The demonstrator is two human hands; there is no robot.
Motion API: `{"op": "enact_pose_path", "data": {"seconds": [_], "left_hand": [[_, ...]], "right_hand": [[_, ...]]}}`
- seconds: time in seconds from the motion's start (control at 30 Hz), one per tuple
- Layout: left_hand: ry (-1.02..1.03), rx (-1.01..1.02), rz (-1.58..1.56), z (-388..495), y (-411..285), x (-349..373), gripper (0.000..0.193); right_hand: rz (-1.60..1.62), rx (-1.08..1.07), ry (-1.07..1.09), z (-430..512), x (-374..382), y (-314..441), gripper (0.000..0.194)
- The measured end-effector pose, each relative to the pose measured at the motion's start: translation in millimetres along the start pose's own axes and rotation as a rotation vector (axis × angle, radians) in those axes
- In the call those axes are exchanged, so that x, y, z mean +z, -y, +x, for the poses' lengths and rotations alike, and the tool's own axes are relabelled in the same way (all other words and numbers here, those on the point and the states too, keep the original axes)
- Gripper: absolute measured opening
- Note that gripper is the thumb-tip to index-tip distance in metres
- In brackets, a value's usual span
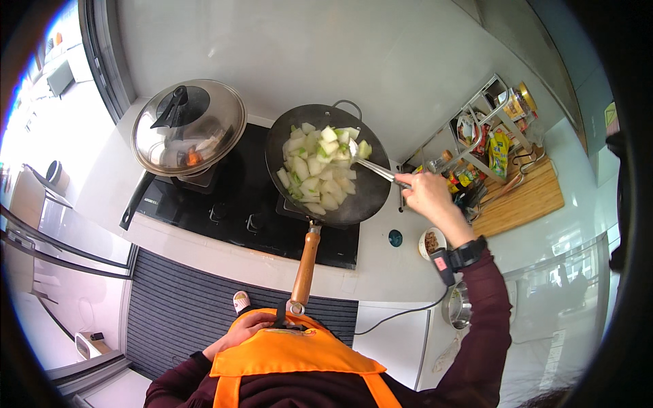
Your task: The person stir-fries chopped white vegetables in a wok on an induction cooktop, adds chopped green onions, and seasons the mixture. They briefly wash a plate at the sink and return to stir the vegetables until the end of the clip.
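Note:
My right hand grips the handle of a metal spatula. The spatula's head is partly hidden among pale green-white chopped vegetable chunks in a dark wok. Over the front edge of the cooktop sticks the wok's wooden handle, pointing towards me. My left hand lies against the front of my orange apron, beside a black strap and close to the handle's ring end. Whether its fingers hold anything is hidden.
A lidded pan stands on the left of the black cooktop. To the right are a small bowl of brown food, a metal rack with bottles and packets, a wooden board and a metal pot. A cable hangs from my right wrist.

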State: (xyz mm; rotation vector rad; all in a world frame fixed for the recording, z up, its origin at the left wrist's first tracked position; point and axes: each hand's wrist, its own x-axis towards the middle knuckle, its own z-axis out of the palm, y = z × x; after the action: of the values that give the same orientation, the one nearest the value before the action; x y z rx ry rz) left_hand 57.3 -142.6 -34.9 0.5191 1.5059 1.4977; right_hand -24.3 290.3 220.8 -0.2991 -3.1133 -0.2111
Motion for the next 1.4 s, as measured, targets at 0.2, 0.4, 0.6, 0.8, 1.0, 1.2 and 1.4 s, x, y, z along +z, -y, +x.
{"op": "enact_pose_path", "data": {"seconds": [0.2, 0.4, 0.6, 0.8, 1.0, 1.2, 1.4], "left_hand": [[0.028, 0.044, 0.024, -2.7, 1.3, -3.1, 0.033], [-0.027, 0.080, 0.121, -11.8, 6.8, -3.2, 0.033], [-0.037, -0.144, -0.157, -10.1, -3.5, -1.5, 0.034], [0.017, 0.059, 0.073, -1.2, -10.9, -8.1, 0.034], [0.006, -0.112, -0.108, 8.3, -13.4, -9.4, 0.032], [-0.044, -0.148, -0.165, -1.9, -6.3, -11.0, 0.033], [-0.095, -0.165, -0.139, -16.1, 1.8, -13.7, 0.035]], "right_hand": [[-0.338, -0.074, 0.250, 12.6, -58.6, -31.7, 0.037], [0.080, 0.163, 0.128, 40.3, 59.0, -14.6, 0.040], [0.185, 0.037, -0.034, 30.1, 94.1, 2.0, 0.039], [-0.198, -0.303, -0.209, -12.8, 19.3, -19.0, 0.038], [-0.315, 0.015, 0.143, -10.6, -25.8, -27.3, 0.035], [0.010, 0.246, 0.521, 2.9, -42.2, -21.3, 0.043], [-0.183, 0.036, 0.477, 27.3, -46.2, -44.1, 0.041]]}}
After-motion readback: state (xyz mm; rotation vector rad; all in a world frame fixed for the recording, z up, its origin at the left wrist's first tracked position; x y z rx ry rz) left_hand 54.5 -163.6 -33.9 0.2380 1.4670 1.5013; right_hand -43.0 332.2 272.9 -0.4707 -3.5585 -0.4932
